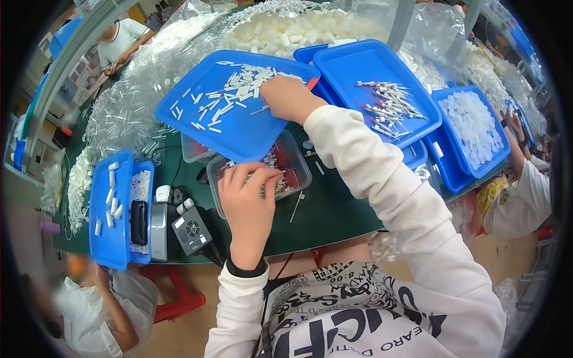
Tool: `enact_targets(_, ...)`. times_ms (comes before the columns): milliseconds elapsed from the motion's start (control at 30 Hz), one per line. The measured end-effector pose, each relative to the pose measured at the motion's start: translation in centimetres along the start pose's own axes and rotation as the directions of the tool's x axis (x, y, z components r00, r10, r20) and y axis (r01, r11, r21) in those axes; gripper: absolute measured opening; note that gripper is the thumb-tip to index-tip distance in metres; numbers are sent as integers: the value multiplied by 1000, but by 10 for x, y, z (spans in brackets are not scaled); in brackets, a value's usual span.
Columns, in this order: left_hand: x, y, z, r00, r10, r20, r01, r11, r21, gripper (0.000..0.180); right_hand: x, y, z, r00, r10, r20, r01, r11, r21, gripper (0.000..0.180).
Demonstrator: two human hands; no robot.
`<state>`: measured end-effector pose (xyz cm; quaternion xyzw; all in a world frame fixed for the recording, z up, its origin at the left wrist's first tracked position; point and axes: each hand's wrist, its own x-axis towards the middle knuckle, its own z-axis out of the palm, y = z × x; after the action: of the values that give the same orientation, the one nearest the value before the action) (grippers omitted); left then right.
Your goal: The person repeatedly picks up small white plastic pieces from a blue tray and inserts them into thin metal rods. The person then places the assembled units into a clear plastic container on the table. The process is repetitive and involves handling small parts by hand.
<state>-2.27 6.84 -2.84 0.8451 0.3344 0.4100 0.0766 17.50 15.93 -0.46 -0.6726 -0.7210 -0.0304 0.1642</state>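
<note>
My right hand (pixel 290 98) reaches over a blue tray (pixel 239 134) of loose short white tubes (pixel 250 83). Its fingers are bent down at the tubes, and the back of the hand hides what they grip. A thin piece sticks out beside its fingertips. Over a clear plastic box (pixel 301 185) is my left hand (pixel 248 200), with thumb and forefinger brought together at the box's contents. Thin parts with white bodies and red bits (pixel 286 167) fill that box. Whatever the left fingertips pinch is too small to make out.
At right, one blue tray (pixel 334 59) holds white-bodied thin parts (pixel 391 107), another translucent white pieces (pixel 474 128). Small grey machines (pixel 192 230) and blue trays (pixel 110 244) stand at left. Clear tubes (pixel 128 110) and white cylinders (pixel 286 30) are heaped behind. Other people sit nearby.
</note>
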Motion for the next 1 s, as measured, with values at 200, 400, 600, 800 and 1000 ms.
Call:
enact_targets(200, -7, -2, -11, 938, -333, -92, 262, 860, -438, 5, -25, -12, -19, 956, 67, -287, -1, 975, 223, 10)
enact_targets(400, -2, 27, -29, 877, -479, 48, 266, 398, -878, 10, -128, -40, -80, 957, 190, -221, 56, 625, 779, 12)
enact_targets(600, -1, 49, -25, 895, -375, 243, 313, 139, -939, 11, -193, -49, -80, 993, 122, -8, -21, 231, 973, 13)
enact_targets(800, 0, 55, -8, 872, -400, 282, 340, 81, -937, 10, -208, -44, -68, 974, 216, 70, -123, 240, 963, 14)
enact_targets(1000, -1, 44, -6, 849, -424, 316, 407, 141, -903, 14, -194, -40, -50, 958, 275, 78, -137, 205, 969, 16)
